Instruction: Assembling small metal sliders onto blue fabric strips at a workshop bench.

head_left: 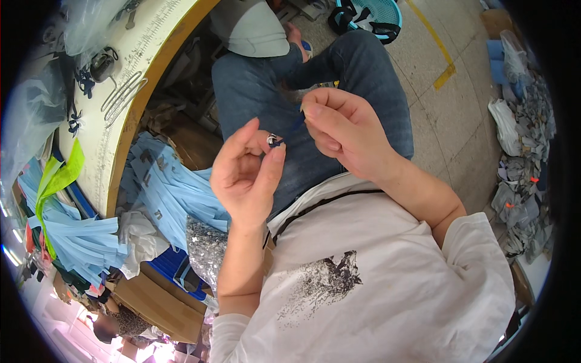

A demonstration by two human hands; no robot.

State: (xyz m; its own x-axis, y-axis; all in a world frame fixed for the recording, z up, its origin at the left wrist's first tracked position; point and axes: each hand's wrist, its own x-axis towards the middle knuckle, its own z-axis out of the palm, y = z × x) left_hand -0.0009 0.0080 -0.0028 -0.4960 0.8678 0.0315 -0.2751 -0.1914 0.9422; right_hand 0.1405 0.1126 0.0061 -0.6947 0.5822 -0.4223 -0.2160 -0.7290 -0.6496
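Observation:
Over my lap, my left hand (242, 181) pinches a small silvery metal piece with dark blue cord (275, 142) between thumb and forefinger. Its other fingers are loosely curled. Slightly higher and to the right is my right hand (348, 130), thumb and forefinger pressed together, the rest folded in. A faint dark blue streak shows just below those fingertips, but what they grip is too small to make out. A gap separates the two hands. Similar dark blue cord bits (74, 121) lie on the pale table to the left.
The curved table edge (151, 66) is close on my left, with bent wire (123, 97) and a dark round object (103, 65) on it. Light blue strips (172, 187) hang beside a cardboard box (160, 302). A turquoise basket (384, 15) and grey scraps (526, 175) are on the floor.

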